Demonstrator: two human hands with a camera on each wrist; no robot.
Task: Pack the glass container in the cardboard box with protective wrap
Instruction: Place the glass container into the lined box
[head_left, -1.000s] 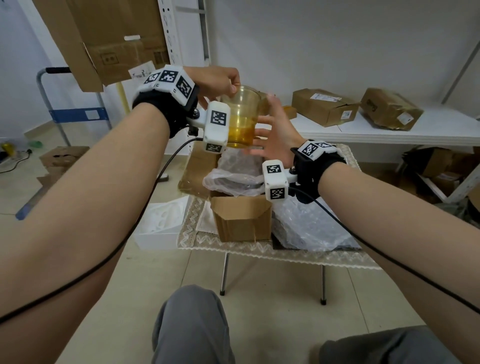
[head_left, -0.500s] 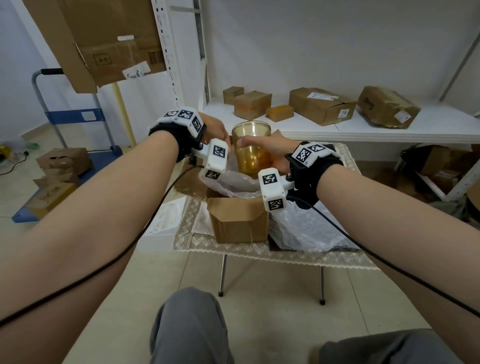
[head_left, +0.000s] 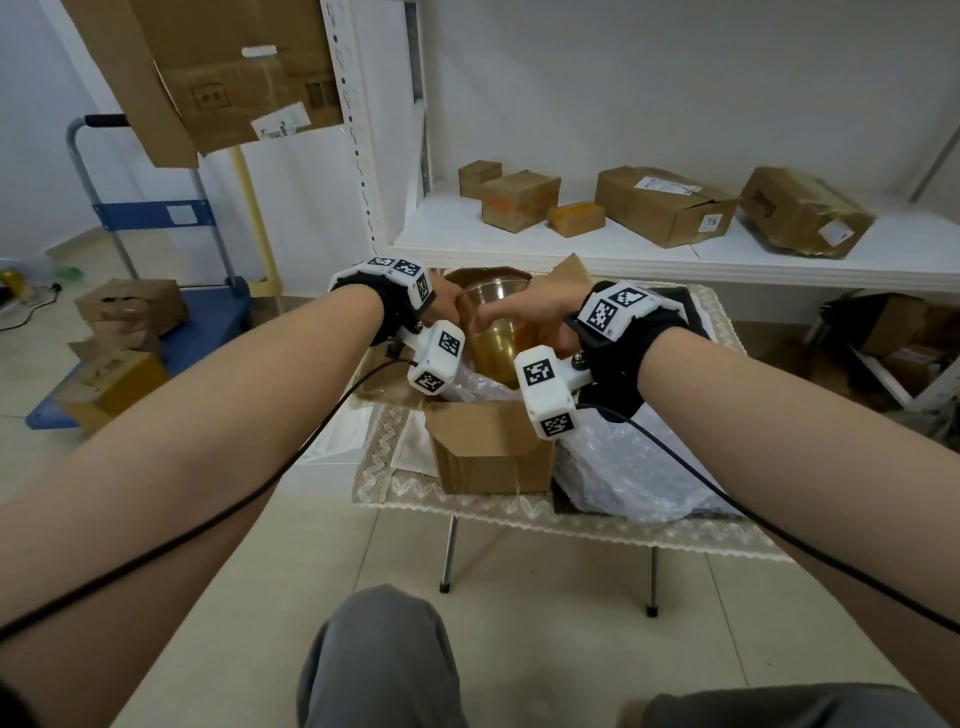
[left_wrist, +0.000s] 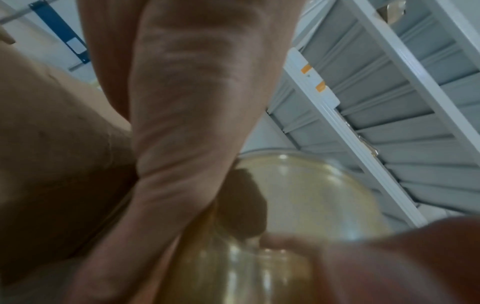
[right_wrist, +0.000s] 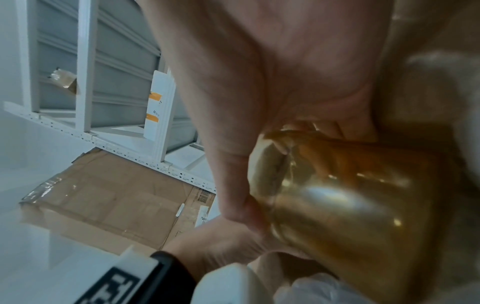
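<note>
An amber glass container (head_left: 493, 332) stands upright, its lower part sunk into the bubble wrap (head_left: 470, 387) that lines the open cardboard box (head_left: 493, 452) on the small table. My left hand (head_left: 444, 309) pinches the left rim; in the left wrist view its fingers (left_wrist: 192, 123) run down the glass container (left_wrist: 298, 195). My right hand (head_left: 530, 317) grips the right side, thumb along the rim. The right wrist view shows the right hand (right_wrist: 259, 102) curled round the glass container (right_wrist: 337, 195), with the left hand (right_wrist: 221, 246) below it.
A loose sheet of bubble wrap (head_left: 639, 467) lies on the lace-covered table (head_left: 597, 525) to the right of the box. Behind is a white shelf (head_left: 623, 254) with several cardboard boxes. A blue hand cart (head_left: 156, 218) with boxes stands at left. My knees are below.
The glass container came down from chest height into the wrap-lined box. My right hand, open beside it a second ago, now grips it. The left hand kept its hold.
</note>
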